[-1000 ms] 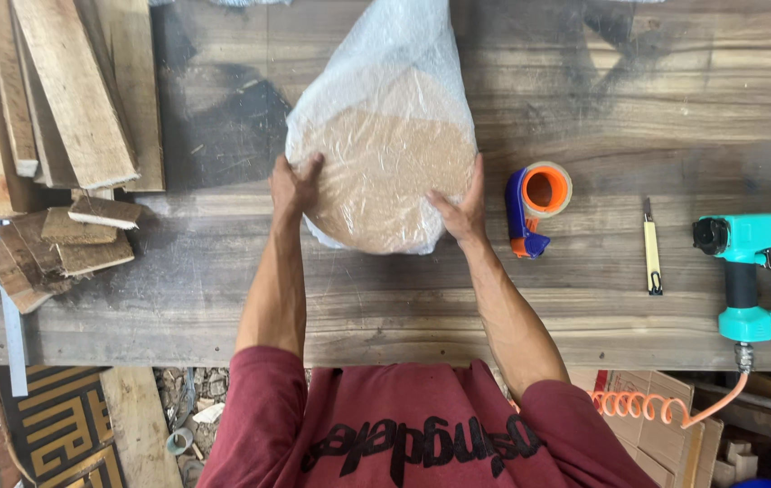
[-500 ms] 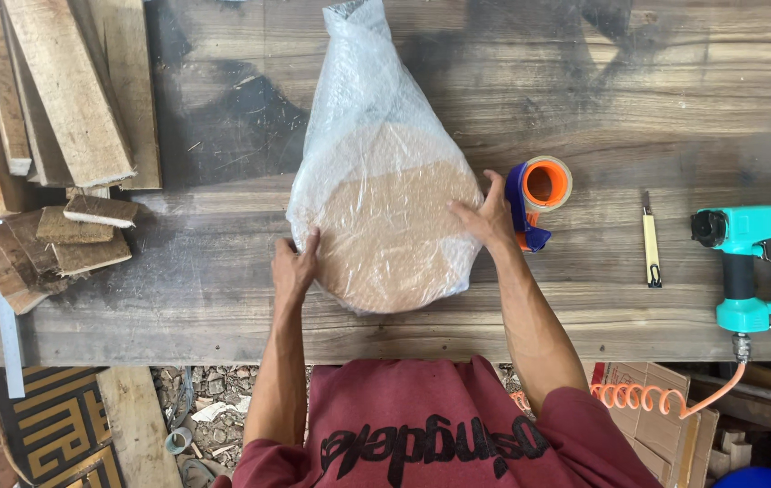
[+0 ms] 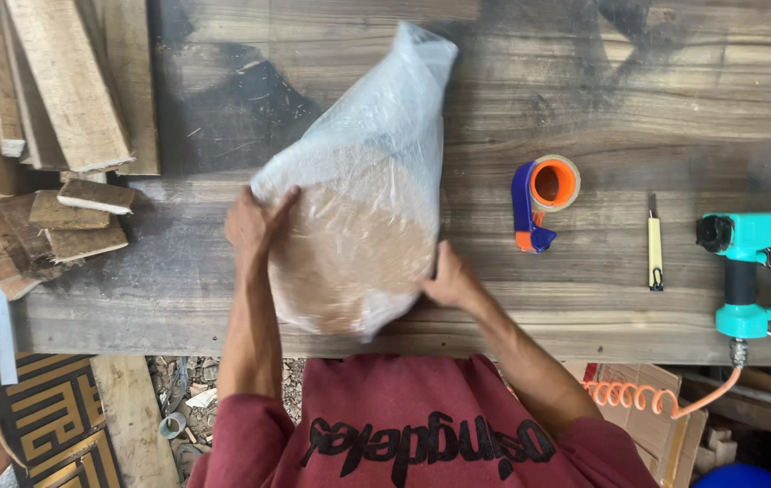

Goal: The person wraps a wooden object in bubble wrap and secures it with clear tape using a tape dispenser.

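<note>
A round wooden disc (image 3: 349,258) wrapped in a clear plastic bag (image 3: 376,136) lay on the wooden surface (image 3: 584,99), tilted, its loose end pointing away from the person. The left hand (image 3: 254,226) pressed the disc's upper left edge, fingers (image 3: 282,203) spread open over the plastic. The right hand (image 3: 449,280) held the lower right edge, fingers curled against it. A tape dispenser (image 3: 539,203) sat near the right, then a utility knife (image 3: 654,244) and a teal nail gun (image 3: 742,271). Wood offcuts (image 3: 51,230) lay to the left.
</note>
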